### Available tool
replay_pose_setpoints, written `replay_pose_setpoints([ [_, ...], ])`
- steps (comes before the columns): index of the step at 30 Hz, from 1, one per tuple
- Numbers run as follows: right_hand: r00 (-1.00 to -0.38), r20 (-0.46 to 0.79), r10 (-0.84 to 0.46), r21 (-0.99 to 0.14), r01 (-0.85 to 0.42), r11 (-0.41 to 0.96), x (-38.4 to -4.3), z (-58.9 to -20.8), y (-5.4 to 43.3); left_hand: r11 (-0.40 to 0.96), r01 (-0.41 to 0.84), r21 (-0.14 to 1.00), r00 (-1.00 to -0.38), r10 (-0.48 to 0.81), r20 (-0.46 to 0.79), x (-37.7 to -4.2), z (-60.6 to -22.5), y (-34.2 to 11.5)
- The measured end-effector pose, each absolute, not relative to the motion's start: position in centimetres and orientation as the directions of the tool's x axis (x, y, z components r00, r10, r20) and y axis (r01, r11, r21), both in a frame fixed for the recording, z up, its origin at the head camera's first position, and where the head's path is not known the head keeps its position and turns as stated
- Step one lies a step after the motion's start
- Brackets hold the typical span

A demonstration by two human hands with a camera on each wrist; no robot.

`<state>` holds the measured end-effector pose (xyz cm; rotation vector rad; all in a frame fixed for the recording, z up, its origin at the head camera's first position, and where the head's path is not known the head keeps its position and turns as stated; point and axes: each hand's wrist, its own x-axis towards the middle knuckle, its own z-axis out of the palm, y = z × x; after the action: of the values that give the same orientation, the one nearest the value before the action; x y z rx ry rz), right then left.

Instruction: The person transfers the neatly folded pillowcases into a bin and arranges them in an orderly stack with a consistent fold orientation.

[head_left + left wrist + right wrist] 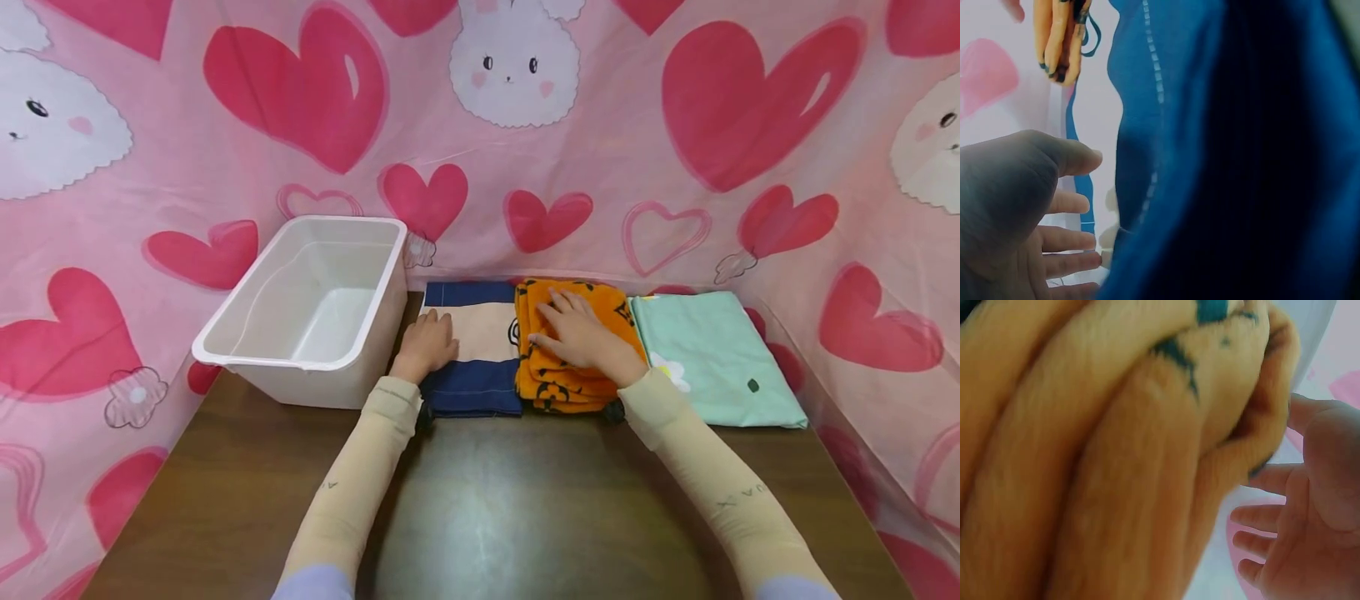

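Three folded cloths lie side by side along the back of the table. At the left edge of the navy and cream cloth (pixel 480 329), my left hand (pixel 427 343) rests with its fingers loosely extended; its wrist view has the fingers (pixel 1066 240) straight against the cream band. My right hand (pixel 581 333) lies spread over the top of the thick orange towel (pixel 558 379), which has black patterns and several layers. In the right wrist view, the towel's folds (pixel 1129 469) fill the left side, with the fingers (pixel 1257 519) stretched toward it.
A white plastic bin (pixel 300 364) stands left of the cloths, with nothing in it. To the right lies a mint-green folded cloth (pixel 712 350) with a white flower. Behind everything hangs a pink heart-print curtain (pixel 525 158). The brown wooden table (pixel 480 500) extends toward me.
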<state>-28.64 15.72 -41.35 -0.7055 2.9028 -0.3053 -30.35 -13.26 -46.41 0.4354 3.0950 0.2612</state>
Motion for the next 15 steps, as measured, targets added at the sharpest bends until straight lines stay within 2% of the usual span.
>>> replay_pose_setpoints([
  [8,-0.859,-0.085,-0.504,-0.230,-0.475,0.849,-28.4,-41.7,13.9,0.961,0.246,0.129,-0.969,0.245,0.022,-29.8,-47.0,-13.5],
  [15,-0.852,-0.103,-0.513,-0.214,-0.484,0.848,-28.5,-42.0,12.5,0.971,0.173,0.162,-0.985,0.174,0.007,-29.6,-47.5,-13.7],
])
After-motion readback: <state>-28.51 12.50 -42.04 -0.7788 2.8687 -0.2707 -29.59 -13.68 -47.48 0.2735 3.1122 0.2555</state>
